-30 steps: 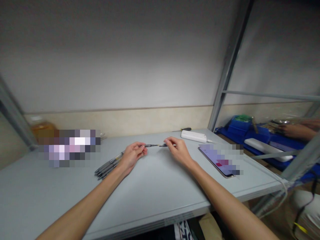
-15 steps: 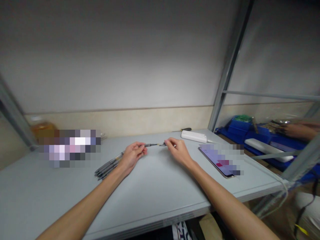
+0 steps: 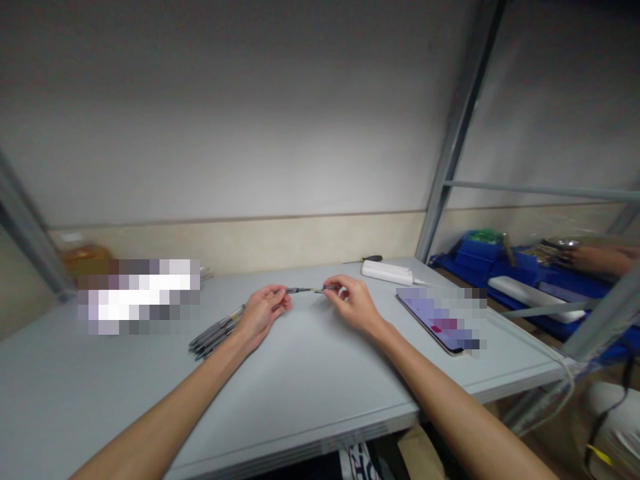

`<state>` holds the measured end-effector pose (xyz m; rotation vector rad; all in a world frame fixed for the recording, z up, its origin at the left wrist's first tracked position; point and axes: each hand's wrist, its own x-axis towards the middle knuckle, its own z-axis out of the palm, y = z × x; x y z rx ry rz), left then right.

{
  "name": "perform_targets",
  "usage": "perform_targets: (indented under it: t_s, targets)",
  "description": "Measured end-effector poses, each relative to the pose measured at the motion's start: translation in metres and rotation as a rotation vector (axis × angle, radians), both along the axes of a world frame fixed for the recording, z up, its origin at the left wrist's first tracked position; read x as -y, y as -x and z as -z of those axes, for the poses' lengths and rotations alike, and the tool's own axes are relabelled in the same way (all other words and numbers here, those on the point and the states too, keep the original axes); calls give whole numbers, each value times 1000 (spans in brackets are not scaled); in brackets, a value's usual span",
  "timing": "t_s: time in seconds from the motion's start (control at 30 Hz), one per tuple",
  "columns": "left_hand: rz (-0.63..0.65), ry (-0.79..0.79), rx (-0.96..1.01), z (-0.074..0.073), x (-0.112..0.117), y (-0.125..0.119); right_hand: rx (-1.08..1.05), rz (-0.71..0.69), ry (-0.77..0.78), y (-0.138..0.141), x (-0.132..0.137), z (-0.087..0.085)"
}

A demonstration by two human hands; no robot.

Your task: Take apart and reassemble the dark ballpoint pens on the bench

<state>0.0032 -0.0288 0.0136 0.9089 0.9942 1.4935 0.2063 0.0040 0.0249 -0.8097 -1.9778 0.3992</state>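
My left hand [image 3: 265, 310] pinches a thin dark pen [image 3: 299, 290], whose narrow end points right, toward my right hand. My right hand [image 3: 353, 300] is closed at the fingertips around a small dark pen part [image 3: 330, 287], mostly hidden by the fingers. The two pieces are nearly in line, and a pale bit shows between them; whether they touch I cannot tell. Beside my left wrist lies a bundle of grey and clear pens [image 3: 215, 337], partly covered by that hand.
A phone [image 3: 430, 317] lies right of my right forearm on the grey table [image 3: 300, 380]. Behind it are a white power strip [image 3: 387, 272] and a screwdriver [image 3: 371, 258]. An amber bottle [image 3: 85, 257] stands far left. Another person's hand [image 3: 595, 259] is beyond the frame post, near blue bins [image 3: 480, 253].
My right hand has moved slightly left, closer to the pen, and its fingers have shifted on the small part. My left hand has drifted slightly left with the pen.
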Motion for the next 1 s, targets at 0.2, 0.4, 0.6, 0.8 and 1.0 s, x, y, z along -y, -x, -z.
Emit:
perform_targets:
  t_s: [0.2,0.4,0.6,0.8,1.0]
  targets:
    - [45,0,-37,2,0,0,77,58,18,0,-1,0]
    - [10,18,-21,0,1,0,148,-1,23,2,0,1]
    - [57,-10,-63,1,1,-1,229,17,83,1,-1,1]
    - [-21,35,10,-2,0,-1,108,0,45,-1,1,0]
    - [31,25,-19,-1,1,0,160,29,87,-1,-3,2]
